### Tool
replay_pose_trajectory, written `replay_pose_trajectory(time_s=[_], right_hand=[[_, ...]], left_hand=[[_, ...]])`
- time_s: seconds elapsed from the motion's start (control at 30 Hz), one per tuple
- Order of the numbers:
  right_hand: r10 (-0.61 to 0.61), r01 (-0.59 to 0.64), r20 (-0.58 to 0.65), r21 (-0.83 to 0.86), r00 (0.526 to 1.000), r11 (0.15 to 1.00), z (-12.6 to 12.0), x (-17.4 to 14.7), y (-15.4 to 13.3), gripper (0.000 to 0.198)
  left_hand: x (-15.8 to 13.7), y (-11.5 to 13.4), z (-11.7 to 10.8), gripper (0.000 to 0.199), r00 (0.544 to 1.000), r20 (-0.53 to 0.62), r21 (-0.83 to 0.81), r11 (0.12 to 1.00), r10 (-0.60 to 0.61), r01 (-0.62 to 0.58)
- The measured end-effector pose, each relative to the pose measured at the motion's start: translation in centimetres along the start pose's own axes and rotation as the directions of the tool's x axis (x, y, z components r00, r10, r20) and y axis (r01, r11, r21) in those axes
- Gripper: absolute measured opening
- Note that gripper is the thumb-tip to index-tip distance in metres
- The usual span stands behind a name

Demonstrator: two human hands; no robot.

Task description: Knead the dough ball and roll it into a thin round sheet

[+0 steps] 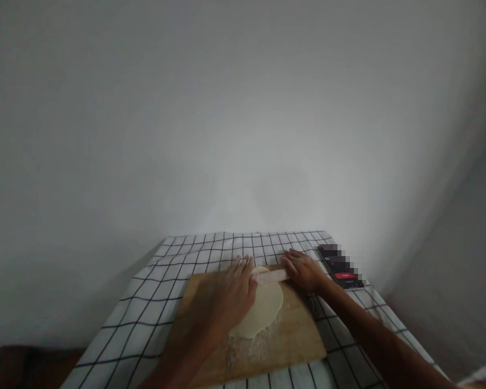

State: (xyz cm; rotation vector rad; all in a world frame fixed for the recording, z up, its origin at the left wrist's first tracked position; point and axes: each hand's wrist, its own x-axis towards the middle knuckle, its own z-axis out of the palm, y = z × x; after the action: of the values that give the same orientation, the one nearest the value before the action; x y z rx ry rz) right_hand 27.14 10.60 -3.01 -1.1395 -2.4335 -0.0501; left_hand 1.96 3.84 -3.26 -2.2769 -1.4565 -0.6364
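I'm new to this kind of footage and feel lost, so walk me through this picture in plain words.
There is no machine here: you see a person's two bare hands. The camera is worn on that person's head and looks forward and down, so the arms reach in from the bottom of the picture.

Ahead is a plain wall. Below it, a checked cloth covers the table. On the cloth lies a wooden board, bearing a flat sheet of dough with white powder by its near edge. A phone, partly blurred out, lies right of the board.

The left hand and right hand rest on a rolling pin, which lies across the dough's far part. How tightly they grip, I can't tell.
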Motion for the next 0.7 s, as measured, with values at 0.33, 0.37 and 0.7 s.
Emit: replay_pose_trajectory(time_s=[0.33, 0.37, 0.7], right_hand=[[0.067, -0.053, -0.118, 0.113, 0.991, 0.992, -3.3, -9.8, -7.4, 0.041], [0.062, -0.05, -0.096, 0.123, 0.993, 0.991, -3.5, -10.2, -7.8, 0.043], [0.124, -0.121, 0.057, -0.068, 0.991, 0.99, -2.1, -0.5, -4.5, 0.033]], left_hand=[[-6.3, 1.6, -6.2, 0.058, 0.978, 0.029, 0.113, 0.971, 0.207, -0.209], [-6.9, 1.7, -6.6, 0.06, 0.975, 0.042, 0.114, 0.969, 0.216, -0.22], [-2.9, -0.3, -3.0, 0.047, 0.997, 0.055, -0.018, 0.998, 0.054, -0.053]])
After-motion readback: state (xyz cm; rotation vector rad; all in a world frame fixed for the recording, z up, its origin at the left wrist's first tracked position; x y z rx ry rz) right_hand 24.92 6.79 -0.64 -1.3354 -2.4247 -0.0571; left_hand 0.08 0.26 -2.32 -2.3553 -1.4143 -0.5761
